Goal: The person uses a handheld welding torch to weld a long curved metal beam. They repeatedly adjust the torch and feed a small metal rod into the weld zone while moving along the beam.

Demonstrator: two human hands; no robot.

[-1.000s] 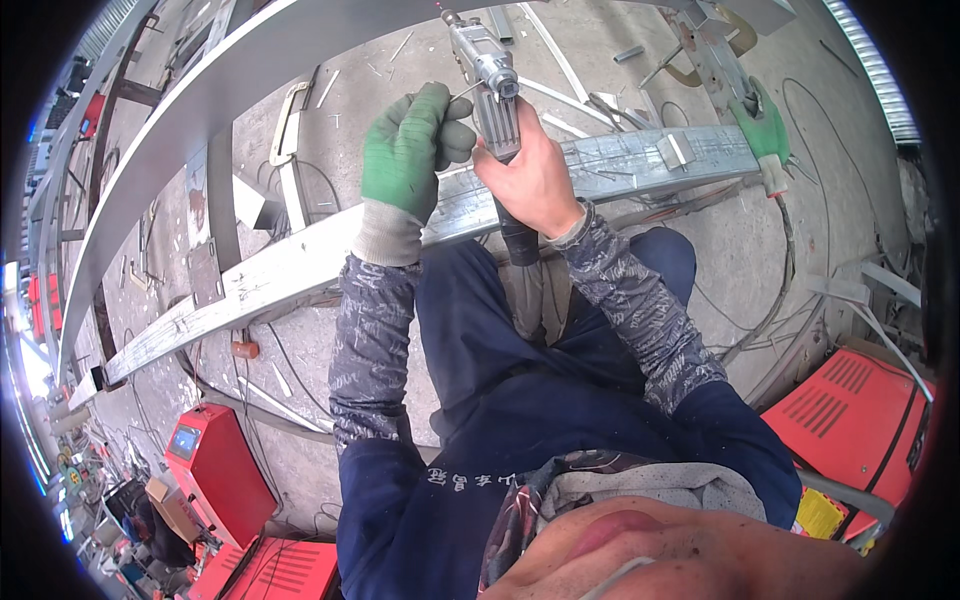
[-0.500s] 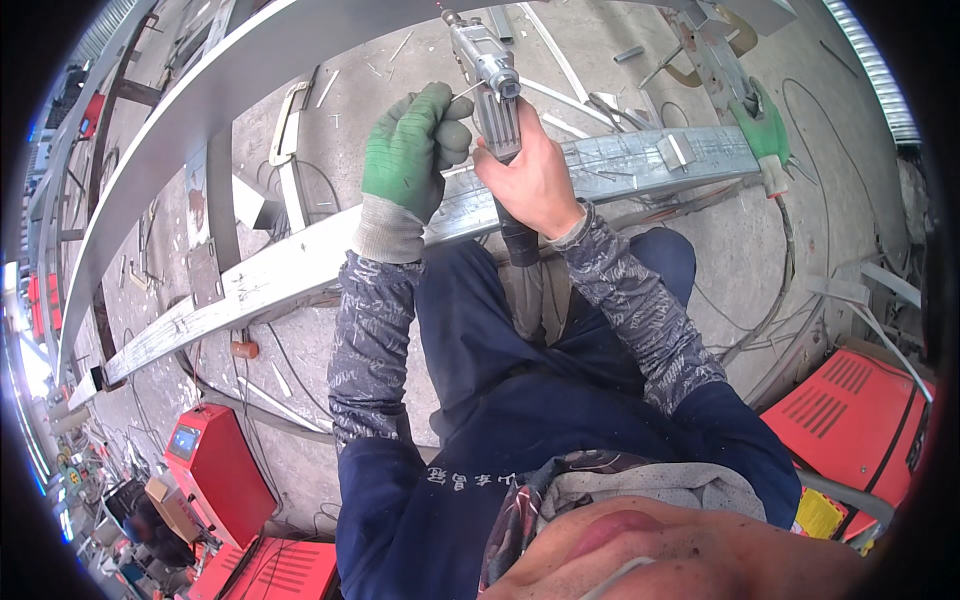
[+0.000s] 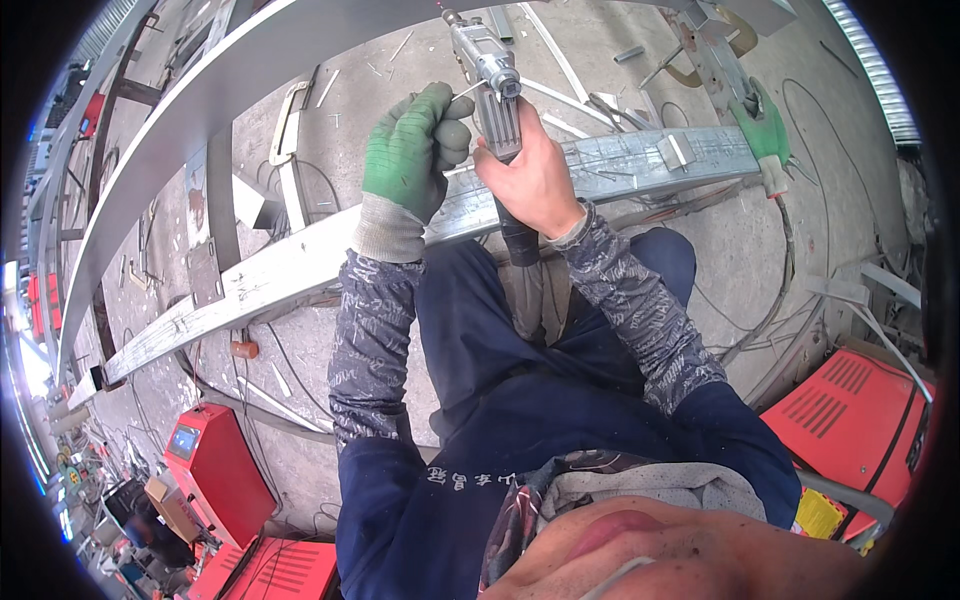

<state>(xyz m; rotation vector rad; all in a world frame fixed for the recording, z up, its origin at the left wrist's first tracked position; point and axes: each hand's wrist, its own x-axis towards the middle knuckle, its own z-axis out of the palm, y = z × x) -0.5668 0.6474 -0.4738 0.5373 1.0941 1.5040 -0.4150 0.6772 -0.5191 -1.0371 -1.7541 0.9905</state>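
Observation:
My right hand (image 3: 535,180) is bare and wraps round the ribbed grip of a silver welding gun (image 3: 485,55). The gun stands upright over a galvanized steel tube, its narrow tip pointing away from me. My left hand (image 3: 415,140), in a green and grey glove, has its fingers closed beside the gun. From that pinch a thin metal rod (image 3: 466,91) reaches to the gun's side; its gripped end is hidden. A black hose (image 3: 519,240) runs from the gun's grip down between my knees. The galvanized steel tube (image 3: 620,170) lies across in front of my knees.
A green glove (image 3: 768,135) lies at the tube's right end. A curved grey metal beam (image 3: 190,105) arches across the far side. Red machines (image 3: 222,470) stand at left and right. Clamps (image 3: 292,120), cables and metal offcuts lie on the concrete floor; a mallet (image 3: 244,349) lies left.

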